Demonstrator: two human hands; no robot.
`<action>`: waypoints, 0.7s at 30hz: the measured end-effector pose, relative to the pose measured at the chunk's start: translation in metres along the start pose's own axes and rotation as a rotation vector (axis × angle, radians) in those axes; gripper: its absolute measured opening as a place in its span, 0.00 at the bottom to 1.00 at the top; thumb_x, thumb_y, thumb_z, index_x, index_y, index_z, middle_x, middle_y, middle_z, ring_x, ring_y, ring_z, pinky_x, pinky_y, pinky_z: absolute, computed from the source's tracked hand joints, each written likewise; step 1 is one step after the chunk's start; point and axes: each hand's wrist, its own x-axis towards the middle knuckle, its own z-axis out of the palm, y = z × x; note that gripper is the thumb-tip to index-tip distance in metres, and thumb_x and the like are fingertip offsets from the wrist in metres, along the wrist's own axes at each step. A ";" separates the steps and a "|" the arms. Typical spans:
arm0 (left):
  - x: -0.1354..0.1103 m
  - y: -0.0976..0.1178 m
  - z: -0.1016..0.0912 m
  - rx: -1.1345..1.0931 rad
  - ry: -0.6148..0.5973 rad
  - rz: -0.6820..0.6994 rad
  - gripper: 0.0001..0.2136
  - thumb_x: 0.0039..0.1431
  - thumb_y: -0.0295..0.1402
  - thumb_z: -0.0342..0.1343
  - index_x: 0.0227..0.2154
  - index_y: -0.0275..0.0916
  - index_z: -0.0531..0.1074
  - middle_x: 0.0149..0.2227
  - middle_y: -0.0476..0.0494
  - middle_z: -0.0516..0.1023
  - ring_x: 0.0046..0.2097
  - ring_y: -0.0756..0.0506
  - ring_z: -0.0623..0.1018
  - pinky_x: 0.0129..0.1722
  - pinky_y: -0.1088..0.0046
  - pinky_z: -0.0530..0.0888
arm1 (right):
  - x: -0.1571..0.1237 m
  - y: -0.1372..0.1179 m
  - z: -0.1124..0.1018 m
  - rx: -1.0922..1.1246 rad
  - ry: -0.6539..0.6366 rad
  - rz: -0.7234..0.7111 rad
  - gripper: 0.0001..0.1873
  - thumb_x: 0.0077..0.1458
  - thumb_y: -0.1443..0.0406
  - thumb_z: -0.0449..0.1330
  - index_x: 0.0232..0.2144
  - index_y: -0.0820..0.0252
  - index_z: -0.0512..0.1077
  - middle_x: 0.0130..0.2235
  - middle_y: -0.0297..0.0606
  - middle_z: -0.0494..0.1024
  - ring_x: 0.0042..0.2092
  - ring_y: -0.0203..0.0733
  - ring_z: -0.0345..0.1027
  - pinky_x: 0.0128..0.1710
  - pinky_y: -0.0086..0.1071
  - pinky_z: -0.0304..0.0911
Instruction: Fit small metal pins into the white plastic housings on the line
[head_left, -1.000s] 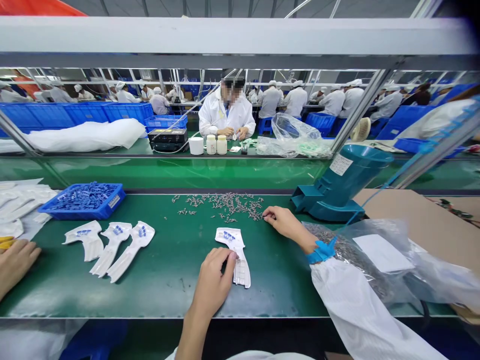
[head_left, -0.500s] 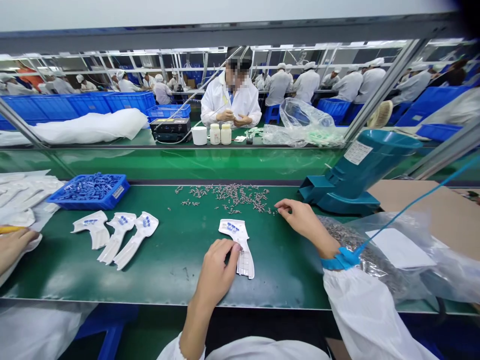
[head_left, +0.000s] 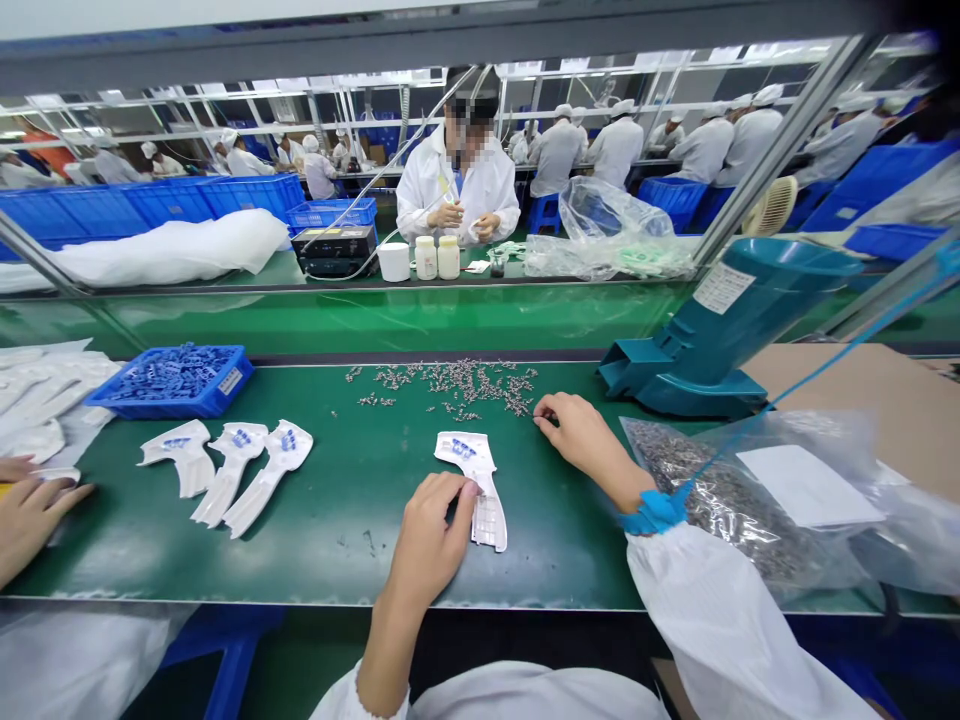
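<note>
My left hand (head_left: 433,530) is closed on the lower edge of a white plastic handle shell (head_left: 489,512), thumb on top, holding it against the green bench. Small blue parts sit in the shell's upper end. At the right edge of a scatter of small screws (head_left: 480,385), my right hand (head_left: 581,435) has its thumb and forefinger pinched together on the bench. Whatever lies between those fingertips is too small to make out. A blue strap with a cord circles my right wrist. Three similar white shells (head_left: 271,475) with blue parts lie to the left.
A blue tray (head_left: 225,395) of small blue parts stands back left. A co-worker's hands (head_left: 37,515) are at the left edge by more white shells. On the right are a teal plastic funnel-like holder (head_left: 720,330), a clear bag of screws (head_left: 705,490) and cardboard (head_left: 862,400).
My right hand has moved slightly left, to the edge of the screws. My left hand stays on the shell. The co-worker's hand at left has shifted right, fingers extended.
</note>
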 end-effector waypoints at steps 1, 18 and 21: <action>0.000 0.000 0.000 0.000 -0.001 -0.001 0.14 0.71 0.36 0.43 0.34 0.42 0.73 0.33 0.47 0.77 0.37 0.46 0.73 0.38 0.70 0.67 | 0.000 -0.001 0.000 0.001 -0.004 -0.005 0.06 0.59 0.68 0.55 0.35 0.57 0.73 0.36 0.41 0.76 0.40 0.47 0.68 0.38 0.35 0.59; 0.000 0.000 0.000 0.013 0.001 -0.015 0.15 0.71 0.37 0.43 0.34 0.42 0.73 0.33 0.46 0.77 0.37 0.45 0.74 0.38 0.70 0.67 | -0.010 0.000 -0.003 0.005 -0.018 -0.059 0.13 0.56 0.73 0.52 0.35 0.57 0.75 0.42 0.43 0.76 0.42 0.49 0.67 0.43 0.39 0.61; 0.000 0.000 0.000 0.014 -0.002 -0.013 0.15 0.71 0.37 0.44 0.34 0.42 0.74 0.33 0.46 0.77 0.37 0.45 0.74 0.38 0.69 0.68 | -0.005 0.002 -0.004 0.012 0.000 -0.063 0.18 0.58 0.73 0.51 0.46 0.57 0.74 0.48 0.45 0.75 0.47 0.51 0.66 0.48 0.41 0.60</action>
